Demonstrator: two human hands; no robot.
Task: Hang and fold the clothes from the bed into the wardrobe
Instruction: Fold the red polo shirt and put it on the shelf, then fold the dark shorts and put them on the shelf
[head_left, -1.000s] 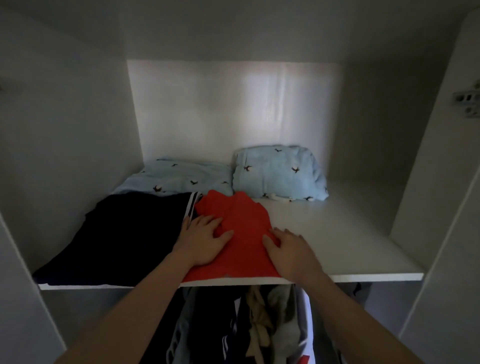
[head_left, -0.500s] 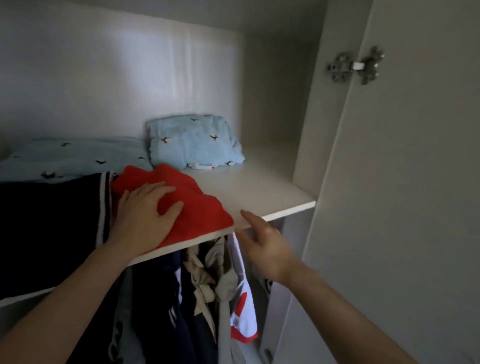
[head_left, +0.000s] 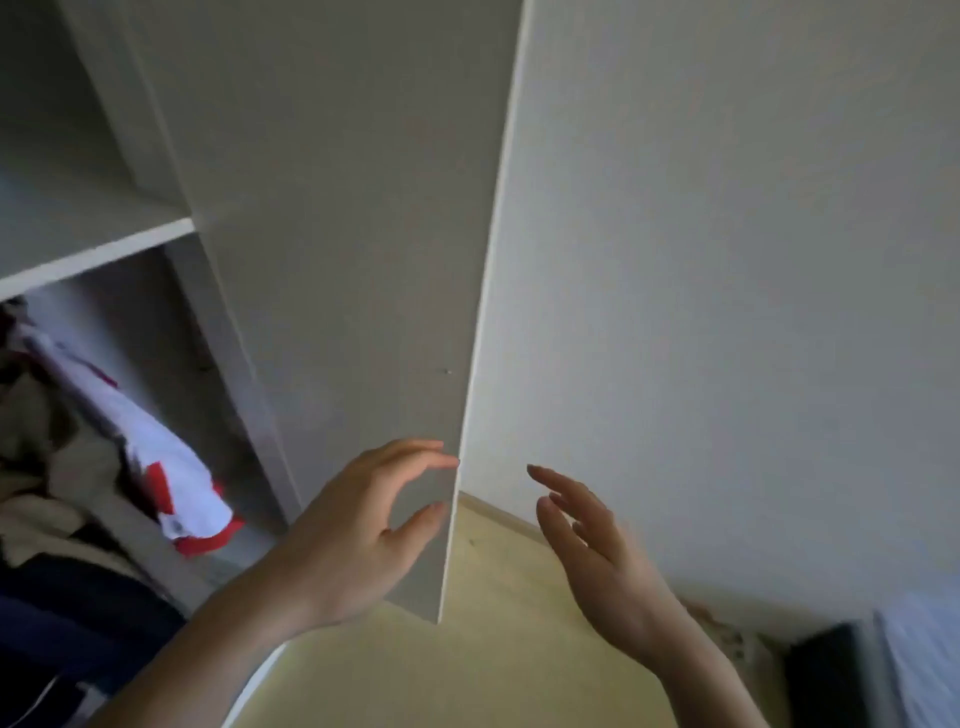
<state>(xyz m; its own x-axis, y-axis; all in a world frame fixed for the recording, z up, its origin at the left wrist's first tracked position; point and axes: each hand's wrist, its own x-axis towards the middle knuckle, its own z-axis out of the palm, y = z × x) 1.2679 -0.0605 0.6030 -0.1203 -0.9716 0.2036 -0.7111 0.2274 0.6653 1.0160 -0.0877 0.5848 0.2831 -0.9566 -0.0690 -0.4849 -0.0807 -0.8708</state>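
1. Wardrobe door (head_left: 353, 260) fills the middle of our view, standing open with its pale free edge running down toward our hands; the grey inner face is turned toward us.
2. Beside it on the right, the white wall (head_left: 727, 260) takes up the upper right of the frame, meeting a yellowish floor (head_left: 493, 649) below.
3. On the left we see the wardrobe interior, where a white shelf (head_left: 98, 249) crosses above the hanging space.
4. Under that shelf hang the clothes (head_left: 62, 467), a dark and beige bunch; a white garment with red trim (head_left: 176, 493) is the one nearest the door.
5. Our left hand (head_left: 358, 535) is at the door's lower edge, fingers curved and spread from the thumb, fingertips touching or just short of the edge; we cannot tell which, and nothing is clasped.
6. Our right hand (head_left: 597, 556) hovers on the other side of that edge, apart from it, fingers straight and slightly spread, holding nothing.
7. At the lower right corner, a pale blue fabric (head_left: 924, 665) lies blurred beside a dark object.
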